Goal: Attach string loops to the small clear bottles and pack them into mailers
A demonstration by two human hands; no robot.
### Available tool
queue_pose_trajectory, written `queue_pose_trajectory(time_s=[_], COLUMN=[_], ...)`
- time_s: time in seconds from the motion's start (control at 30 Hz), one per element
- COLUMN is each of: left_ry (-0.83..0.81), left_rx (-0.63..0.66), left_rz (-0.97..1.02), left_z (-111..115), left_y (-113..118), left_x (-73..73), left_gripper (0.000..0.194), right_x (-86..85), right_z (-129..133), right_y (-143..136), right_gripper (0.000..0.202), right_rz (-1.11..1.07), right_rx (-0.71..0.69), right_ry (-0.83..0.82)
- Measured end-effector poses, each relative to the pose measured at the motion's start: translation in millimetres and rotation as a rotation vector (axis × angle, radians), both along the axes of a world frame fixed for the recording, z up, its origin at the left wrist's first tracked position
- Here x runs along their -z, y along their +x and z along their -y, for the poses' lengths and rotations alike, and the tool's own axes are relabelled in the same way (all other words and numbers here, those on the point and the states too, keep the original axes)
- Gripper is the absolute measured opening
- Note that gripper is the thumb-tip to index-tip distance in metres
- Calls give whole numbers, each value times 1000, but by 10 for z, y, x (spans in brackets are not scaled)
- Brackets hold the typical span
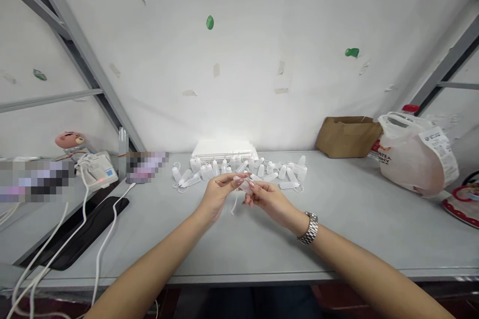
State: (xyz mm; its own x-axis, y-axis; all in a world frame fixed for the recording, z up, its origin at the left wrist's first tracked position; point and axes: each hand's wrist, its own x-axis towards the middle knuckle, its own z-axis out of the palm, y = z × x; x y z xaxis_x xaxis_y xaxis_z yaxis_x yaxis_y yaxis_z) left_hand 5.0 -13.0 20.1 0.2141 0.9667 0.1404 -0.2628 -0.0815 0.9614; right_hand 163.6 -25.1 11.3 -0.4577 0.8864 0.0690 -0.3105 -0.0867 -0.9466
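Observation:
My left hand (218, 193) and my right hand (270, 203) meet over the middle of the grey table. Between their fingertips is a small white plastic squeeze bottle (245, 187), pinched from both sides; the fingers cover part of it. A thin white strip (234, 205) dangles below it. Just beyond my hands, several similar white bottles (283, 172) stand and lie in a loose row, some with thin loops attached. My right wrist wears a metal watch (310, 229).
Behind the bottles lies a stack of white sheets or flat boxes (223, 147). A brown paper bag (346, 138) and a filled plastic bag (409, 157) stand at the right. White cables (85, 204), a power strip (100, 169) and a black mat (88, 234) occupy the left.

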Motion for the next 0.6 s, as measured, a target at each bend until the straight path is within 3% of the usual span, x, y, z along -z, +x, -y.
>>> queue_pose_trajectory(time_s=[0.13, 0.37, 0.6], left_ry=[-18, -84, -136], left_rx=[-95, -17, 59], left_rz=[48, 132, 156], left_z=[-7, 40, 30], left_y=[10, 59, 73], left_x=[13, 31, 62], left_gripper=[20, 20, 31], right_x=[20, 118, 88], right_z=[31, 74, 113], right_y=[-48, -116, -92], right_gripper=[32, 27, 20], right_rz=[135, 279, 367], right_rx=[233, 387, 440], right_ry=[121, 259, 371])
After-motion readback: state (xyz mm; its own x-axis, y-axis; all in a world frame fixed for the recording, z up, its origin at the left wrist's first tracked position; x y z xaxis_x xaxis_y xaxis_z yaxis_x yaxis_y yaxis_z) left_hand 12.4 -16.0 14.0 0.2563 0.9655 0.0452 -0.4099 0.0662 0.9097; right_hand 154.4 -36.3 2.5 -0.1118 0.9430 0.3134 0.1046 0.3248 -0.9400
